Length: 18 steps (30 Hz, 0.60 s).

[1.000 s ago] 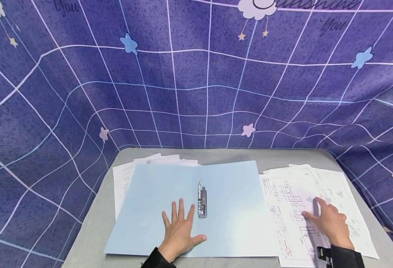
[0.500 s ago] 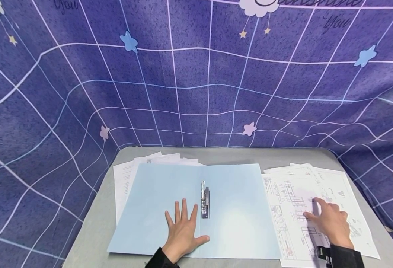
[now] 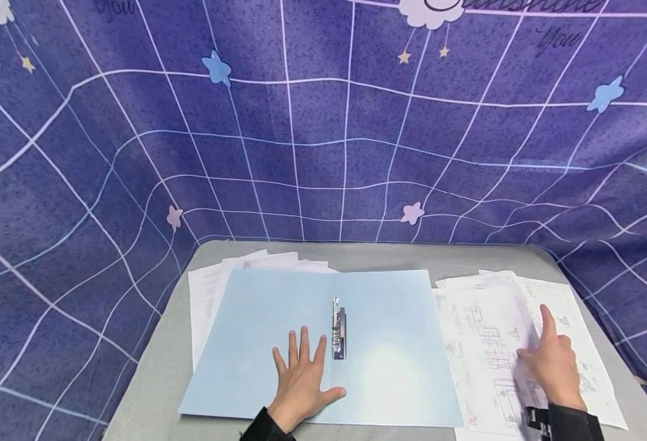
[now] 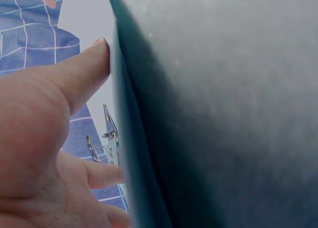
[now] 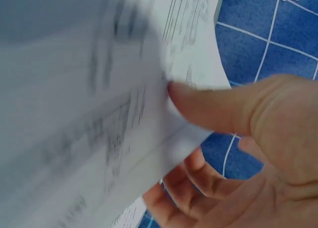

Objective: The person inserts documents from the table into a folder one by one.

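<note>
A light blue lever clip folder [image 3: 395,392] lies spread open on the table. My left hand [image 3: 301,389] rests on its left side, fingers spread, beside the metal clip [image 3: 339,334] at the spine. The left wrist view shows the thumb [image 4: 89,66] against the folder, with the clip [image 4: 112,143] beyond it. To the right, my right hand [image 3: 557,367] is at the edge of a printed drawing sheet [image 3: 483,349], index finger extended. In the right wrist view the sheet [image 5: 99,143] is raised and blurred, its edge between thumb and curled fingers.
More printed sheets [image 3: 555,291] lie beneath and beyond the right hand. Another batch of papers [image 3: 204,288] sticks out from under the folder at the far left. A purple patterned cloth [image 3: 323,171] rises behind the grey table [image 3: 395,251].
My right hand has shifted to the right, and the index finger has straightened out. The top drawing sheet's right side has lifted. The folder and left hand edged slightly right, then stayed there.
</note>
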### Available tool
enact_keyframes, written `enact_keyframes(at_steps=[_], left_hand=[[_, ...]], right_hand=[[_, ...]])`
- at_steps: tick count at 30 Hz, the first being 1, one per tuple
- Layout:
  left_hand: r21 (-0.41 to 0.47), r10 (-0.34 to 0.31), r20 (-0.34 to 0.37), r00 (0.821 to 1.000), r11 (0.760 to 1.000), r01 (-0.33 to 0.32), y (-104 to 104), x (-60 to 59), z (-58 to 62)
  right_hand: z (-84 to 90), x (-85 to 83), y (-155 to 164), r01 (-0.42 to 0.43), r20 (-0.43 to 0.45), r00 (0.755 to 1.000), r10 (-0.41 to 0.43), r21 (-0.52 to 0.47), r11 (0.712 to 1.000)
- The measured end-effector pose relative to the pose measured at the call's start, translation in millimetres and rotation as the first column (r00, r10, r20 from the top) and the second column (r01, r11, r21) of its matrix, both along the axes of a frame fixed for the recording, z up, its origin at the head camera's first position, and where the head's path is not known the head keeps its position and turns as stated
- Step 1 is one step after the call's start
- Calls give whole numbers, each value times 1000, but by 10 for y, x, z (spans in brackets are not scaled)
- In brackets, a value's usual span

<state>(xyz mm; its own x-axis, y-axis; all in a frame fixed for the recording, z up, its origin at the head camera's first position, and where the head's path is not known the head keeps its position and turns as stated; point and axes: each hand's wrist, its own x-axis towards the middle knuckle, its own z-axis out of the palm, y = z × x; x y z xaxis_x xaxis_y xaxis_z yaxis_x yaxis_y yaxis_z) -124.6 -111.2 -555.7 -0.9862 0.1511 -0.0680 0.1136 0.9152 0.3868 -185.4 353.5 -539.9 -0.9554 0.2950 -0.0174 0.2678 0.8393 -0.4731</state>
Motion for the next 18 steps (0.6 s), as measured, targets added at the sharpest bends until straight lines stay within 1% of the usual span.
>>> enact_keyframes(at_steps=[2, 4, 6, 7, 8, 10, 12, 14, 17, 18], left_hand=[[6, 0, 1, 1000, 1000, 0, -7, 4, -2], [9, 2, 3, 1000, 1000, -2, -9, 4, -4], [8, 3, 7, 1000, 1000, -4, -8, 2, -8], [6, 5, 9, 1000, 1000, -5, -7, 2, -7], [4, 6, 10, 1000, 1000, -6, -6, 1, -8], [3, 5, 14, 1000, 1000, -5, -6, -3, -10], [2, 4, 16, 1000, 1000, -4, -7, -5, -8], [0, 4, 15, 1000, 1000, -4, -8, -9, -11], [-4, 6, 13, 1000, 1000, -6, -12, -10, -14], [-4, 6, 13, 1000, 1000, -6, -14, -10, -16]], right_hand=[[22, -9, 29, 17, -4, 1000, -17, 1, 1000], [59, -11, 82, 14, -4, 1000, -14, 13, 1000], [118, -1, 143, -14, -45, 999, 16, 36, 999], [155, 5, 180, -42, -78, 996, 45, 46, 998], [196, 14, 214, -75, -119, 989, 82, 58, 995], [286, 43, 272, -130, -221, 964, 149, 95, 987], [405, 75, 313, -150, -302, 936, 183, 128, 980], [542, 110, 336, -124, -370, 914, 165, 131, 983], [770, 159, 337, -19, -427, 901, 71, 124, 992], [838, 166, 329, 9, -444, 895, 33, 93, 996]])
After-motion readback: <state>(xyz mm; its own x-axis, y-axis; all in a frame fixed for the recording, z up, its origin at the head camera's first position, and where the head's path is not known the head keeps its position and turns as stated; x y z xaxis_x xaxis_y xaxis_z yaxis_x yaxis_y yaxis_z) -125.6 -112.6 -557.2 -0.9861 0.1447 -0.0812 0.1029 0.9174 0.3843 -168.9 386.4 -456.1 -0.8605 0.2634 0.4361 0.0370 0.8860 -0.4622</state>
